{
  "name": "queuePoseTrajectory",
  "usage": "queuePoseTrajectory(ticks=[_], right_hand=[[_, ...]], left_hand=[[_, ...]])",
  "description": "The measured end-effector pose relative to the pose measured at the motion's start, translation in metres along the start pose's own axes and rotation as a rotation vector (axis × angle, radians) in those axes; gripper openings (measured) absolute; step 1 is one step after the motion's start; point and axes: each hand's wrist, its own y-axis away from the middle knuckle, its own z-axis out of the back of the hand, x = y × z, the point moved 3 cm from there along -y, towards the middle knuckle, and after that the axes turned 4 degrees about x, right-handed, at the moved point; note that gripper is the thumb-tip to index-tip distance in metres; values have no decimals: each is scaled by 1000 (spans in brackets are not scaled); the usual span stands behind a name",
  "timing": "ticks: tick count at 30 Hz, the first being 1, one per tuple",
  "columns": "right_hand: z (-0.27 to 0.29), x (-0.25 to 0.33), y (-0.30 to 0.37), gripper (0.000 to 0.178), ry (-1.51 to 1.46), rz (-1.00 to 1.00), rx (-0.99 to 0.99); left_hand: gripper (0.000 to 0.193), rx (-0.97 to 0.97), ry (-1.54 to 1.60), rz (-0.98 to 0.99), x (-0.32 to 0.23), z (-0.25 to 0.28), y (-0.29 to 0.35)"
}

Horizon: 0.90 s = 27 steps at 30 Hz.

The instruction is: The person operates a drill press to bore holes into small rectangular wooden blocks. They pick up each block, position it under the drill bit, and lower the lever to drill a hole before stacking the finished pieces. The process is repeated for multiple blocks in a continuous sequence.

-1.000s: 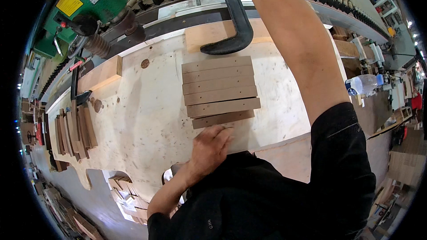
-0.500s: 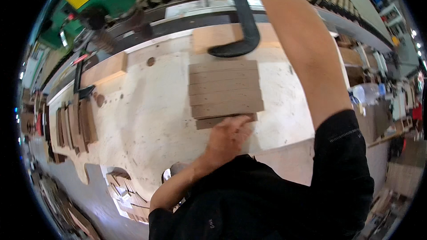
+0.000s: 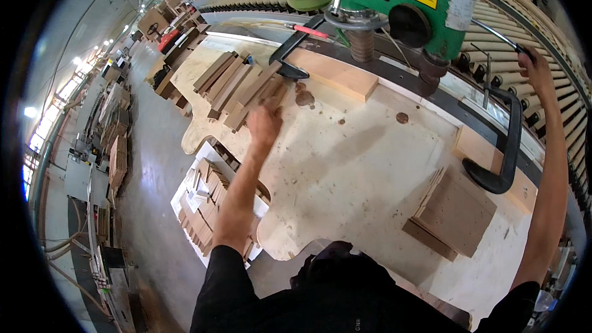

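Note:
My left hand (image 3: pixel 265 124) is at the near end of a loose pile of brown wood strips (image 3: pixel 230 86) on the left of the pale board. Its fingertips are blurred among the strips, so I cannot make out whether they grip one. At the far right my right hand (image 3: pixel 538 75) is closed round the black knob of a metal feed lever (image 3: pixel 498 36) on the green drill press (image 3: pixel 394 6). A block of brown wood strips (image 3: pixel 457 213) lies side by side on the board's right part, one strip jutting out at its lower left.
Black clamps (image 3: pixel 507 148) hold pale wood fences (image 3: pixel 345 74) along the board's (image 3: pixel 333 179) far edge. Past them runs a roller conveyor (image 3: pixel 564 123). Below left of the board are stacked strips (image 3: pixel 206 200) on a white surface. Grey floor (image 3: pixel 148 209) stretches to the left.
The view has swung left. My left hand has left the strip block and moved to the pile on the left. My right hand now shows, on the lever knob.

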Motion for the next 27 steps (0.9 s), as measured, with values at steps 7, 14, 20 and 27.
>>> queuePoseTrajectory(ticks=[7,14,20,27], right_hand=[[8,5,-1,52,-65,-14,50],[10,-7,-8,54,-55,88,25],[6,-3,-8,55,-65,77,47],[10,5,-4,46,17,85,9]], left_hand=[[63,-10,-377,15,12,3,-92],[41,-7,-248,-179,-16,-17,-101],[28,105,300,-817,-187,-73,-23],[22,18,222,-986,-281,-120,-13]])
